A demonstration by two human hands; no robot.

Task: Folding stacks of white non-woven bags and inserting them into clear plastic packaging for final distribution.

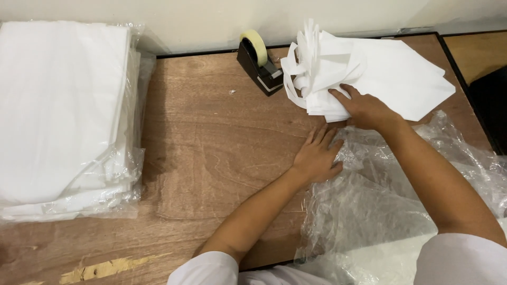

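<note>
Clear plastic wrap (380, 211) lay nearest, pinned flat by the open left hand (317, 155). Beyond the wrap, the right hand (364, 108) pressed open-palmed on the white bag stack (380, 74), steadying it on the bench (211, 142).

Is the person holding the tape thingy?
No, the tape dispenser stands alone; the right hand rests on white bags.

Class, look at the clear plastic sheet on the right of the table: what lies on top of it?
The left hand lies flat on the clear plastic sheet at its left edge; the right forearm crosses above it. Whether anything lies beneath its crumpled folds cannot be seen.
</note>
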